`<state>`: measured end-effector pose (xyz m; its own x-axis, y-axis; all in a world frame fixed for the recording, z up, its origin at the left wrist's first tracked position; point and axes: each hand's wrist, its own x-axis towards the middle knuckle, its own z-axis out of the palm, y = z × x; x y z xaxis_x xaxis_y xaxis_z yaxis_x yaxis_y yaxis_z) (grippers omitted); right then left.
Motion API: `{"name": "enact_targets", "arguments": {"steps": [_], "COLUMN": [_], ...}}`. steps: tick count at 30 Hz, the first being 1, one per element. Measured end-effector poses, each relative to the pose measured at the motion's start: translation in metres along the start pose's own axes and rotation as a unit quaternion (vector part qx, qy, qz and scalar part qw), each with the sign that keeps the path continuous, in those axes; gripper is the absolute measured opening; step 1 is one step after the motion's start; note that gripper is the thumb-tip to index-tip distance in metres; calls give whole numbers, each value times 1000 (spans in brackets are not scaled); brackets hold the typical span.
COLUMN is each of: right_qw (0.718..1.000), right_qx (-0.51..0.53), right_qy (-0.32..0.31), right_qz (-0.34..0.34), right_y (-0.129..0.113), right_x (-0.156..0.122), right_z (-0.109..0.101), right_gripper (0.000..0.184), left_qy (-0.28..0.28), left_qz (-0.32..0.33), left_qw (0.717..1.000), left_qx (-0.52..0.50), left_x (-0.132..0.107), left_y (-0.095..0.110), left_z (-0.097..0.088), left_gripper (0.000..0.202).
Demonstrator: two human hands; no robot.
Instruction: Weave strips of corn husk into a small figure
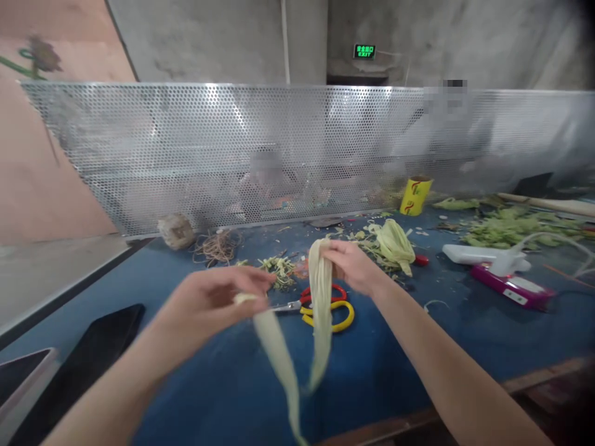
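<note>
My left hand [223,297] pinches the top of a pale green strip [279,353] that looks like corn husk. The strip hangs down toward the table's front edge. My right hand [348,263] grips a wider bundle of similar husk [320,310], folded over at the top and hanging down. Between the hands, scissors [343,316] with red and yellow handles lie on the blue table, partly covered by the hanging husk. Small green clippings [279,271] are heaped behind them. Beyond my right hand sits a bunch of pale green husk [394,243].
A perforated metal screen [186,148] stands along the back, people blurred behind it. A twine coil [217,246] lies back left, a black phone-like slab [88,365] front left. At right are a yellow roll [416,196], a purple power strip [511,288] and leafy greens [511,229].
</note>
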<state>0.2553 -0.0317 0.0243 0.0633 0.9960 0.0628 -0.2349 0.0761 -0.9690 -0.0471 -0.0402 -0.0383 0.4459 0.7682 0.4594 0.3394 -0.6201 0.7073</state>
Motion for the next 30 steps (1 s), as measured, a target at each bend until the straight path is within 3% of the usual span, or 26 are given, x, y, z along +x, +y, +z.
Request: {"name": "enact_targets", "arguments": {"steps": [2,3,5,7,12,14,19,30], "right_qw": [996,994,990,987,985,987,989,985], "right_qx": [-24,-42,-83,-102,-110,-109,-109,-151], "right_qy": [-89,-105,-115,-120,-116,-103,-87,-78], "right_qz": [13,10,15,33,64,65,47,-4], "right_y": [4,6,11,15,21,23,31,26], "right_x": [-11,-15,-20,-21,-22,-22,-19,-22], "right_z": [13,17,23,26,34,35,31,34], "right_gripper": [15,16,16,14,9,8,9,9], "left_qy": [-78,-102,-103,-73,-27,-25,-9,-2], "left_qz": [-60,-84,-135,-169,-143,-149,-159,-150], "left_qw": [992,985,976,975,978,977,980,985], "left_qx": [-75,-109,-137,-125,-150,-148,-120,-84], "left_x": [66,88,107,102,81,82,85,79], "left_y": [59,80,100,95,63,63,69,73], "left_z": [16,24,39,47,51,51,51,52], "left_gripper": [8,9,10,14,32,41,27,27]}}
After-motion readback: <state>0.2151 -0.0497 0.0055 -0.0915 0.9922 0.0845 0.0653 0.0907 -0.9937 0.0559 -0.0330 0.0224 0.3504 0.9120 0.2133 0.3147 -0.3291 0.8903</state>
